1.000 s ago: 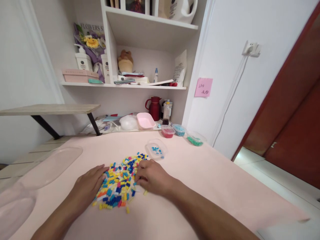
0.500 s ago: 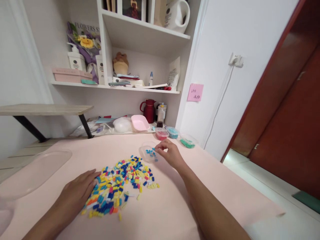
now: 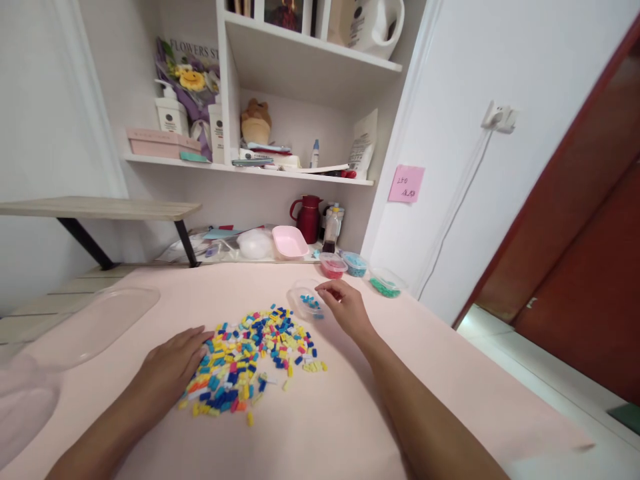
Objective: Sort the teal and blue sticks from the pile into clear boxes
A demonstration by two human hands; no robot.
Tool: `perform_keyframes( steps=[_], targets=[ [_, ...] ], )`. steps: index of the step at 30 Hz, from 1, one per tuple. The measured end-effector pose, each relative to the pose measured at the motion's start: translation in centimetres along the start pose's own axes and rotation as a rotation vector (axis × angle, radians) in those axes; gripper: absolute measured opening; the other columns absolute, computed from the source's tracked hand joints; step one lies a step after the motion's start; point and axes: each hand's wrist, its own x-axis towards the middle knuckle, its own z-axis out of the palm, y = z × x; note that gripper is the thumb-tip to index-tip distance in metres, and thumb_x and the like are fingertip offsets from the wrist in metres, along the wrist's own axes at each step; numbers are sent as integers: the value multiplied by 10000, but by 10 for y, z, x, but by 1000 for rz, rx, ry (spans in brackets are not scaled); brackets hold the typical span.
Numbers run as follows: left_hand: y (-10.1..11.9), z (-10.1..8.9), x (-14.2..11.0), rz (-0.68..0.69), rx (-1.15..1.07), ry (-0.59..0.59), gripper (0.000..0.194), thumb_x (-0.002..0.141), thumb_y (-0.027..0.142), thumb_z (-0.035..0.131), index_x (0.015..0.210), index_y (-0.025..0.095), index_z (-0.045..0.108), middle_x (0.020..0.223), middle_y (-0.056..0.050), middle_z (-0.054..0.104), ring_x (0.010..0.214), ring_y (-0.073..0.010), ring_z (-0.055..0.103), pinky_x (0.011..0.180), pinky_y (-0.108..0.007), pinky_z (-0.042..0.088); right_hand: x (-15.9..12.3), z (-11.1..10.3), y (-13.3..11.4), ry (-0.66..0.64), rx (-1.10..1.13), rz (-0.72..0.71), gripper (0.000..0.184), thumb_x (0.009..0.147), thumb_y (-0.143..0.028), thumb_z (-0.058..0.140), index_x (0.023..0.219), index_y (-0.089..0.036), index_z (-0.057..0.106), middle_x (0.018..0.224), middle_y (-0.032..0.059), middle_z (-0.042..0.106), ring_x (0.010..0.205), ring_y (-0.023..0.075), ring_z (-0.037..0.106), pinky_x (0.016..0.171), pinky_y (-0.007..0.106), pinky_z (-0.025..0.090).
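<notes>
A spread-out heap of small building bricks (image 3: 250,353) in yellow, blue, teal, white, pink and orange lies on the pale pink table cover. My left hand (image 3: 173,357) rests flat at the heap's left edge, its fingers stretched out and touching bricks. Beyond the heap stands a small clear plastic tub (image 3: 296,308) with several blue bricks (image 3: 310,301) in it. Over the tub's right rim is my right hand (image 3: 345,303), thumb and fingers drawn together. Whether a brick is between those fingertips I cannot make out.
Clear tubs of pink bricks (image 3: 333,265), light blue bricks (image 3: 355,264) and green bricks (image 3: 385,285) stand at the back right. A large clear lid (image 3: 100,327) lies left. Behind are a pink tray (image 3: 290,241), a bottle (image 3: 331,230) and a red jug (image 3: 309,219).
The view has swung slightly left, so everything sits further right. My right fingertips have lifted a little toward the tub's rim, and the blue brick at them no longer shows. My left hand stays put.
</notes>
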Motion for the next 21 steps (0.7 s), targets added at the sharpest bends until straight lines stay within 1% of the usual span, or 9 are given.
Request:
perform_keyframes(
  steps=[2,5,8,11,14,16,19,21],
  targets=[
    [3,-1,-1,3,-1,-6,502,899,426,330,1235,265,666,1364,-38,641,1302,-225,559,1133,-425,422,-6,5,-12,-145,38,-42,205,905,-333,582,884,-196,734,859,50,700,716,163,590,660,282,465],
    [5,-3,-2,14,10,-4,476,895,402,360,1231,260,667,1355,-47,647,1292,-227,567,1116,-417,436,-15,14,-31,-357,58,-158,184,920,-312,599,903,-200,745,862,49,708,745,157,609,688,272,477],
    [8,-4,-4,14,17,-10,468,905,384,364,1247,257,657,1369,-53,636,1297,-223,561,1108,-416,439,-24,24,-49,-503,97,-301,180,932,-319,614,916,-202,750,860,53,700,815,162,625,772,285,485],
    [10,-6,-6,5,8,-11,462,910,381,368,1258,265,649,1378,-51,630,1307,-220,551,1115,-421,428,-33,35,-58,-616,108,-433,193,938,-349,619,932,-214,755,891,50,707,860,162,629,844,299,463],
    [13,-8,-8,-13,4,-36,475,924,389,341,1269,261,641,1406,-59,606,1338,-228,519,1127,-443,408,-39,45,-57,-710,37,-532,168,917,-356,648,943,-227,752,880,37,707,858,161,629,852,302,432],
    [13,-8,-9,-24,1,-61,485,930,397,325,1269,258,642,1422,-64,591,1356,-234,501,1137,-453,393,-41,50,-54,-744,-25,-564,147,889,-350,682,950,-228,736,861,31,705,852,167,626,841,302,419],
    [11,-5,-9,-21,-14,-56,471,926,406,339,1249,272,655,1416,-57,597,1351,-232,505,1142,-449,383,-42,51,-51,-778,-79,-553,127,854,-317,716,937,-223,702,851,22,704,838,168,624,825,290,418],
    [9,-3,-9,-17,-19,-35,468,926,411,339,1238,278,662,1413,-53,600,1347,-228,509,1141,-444,383,-41,49,-50,-787,-95,-531,56,838,-223,701,890,-219,683,841,13,702,826,161,626,822,280,422]
  ],
)
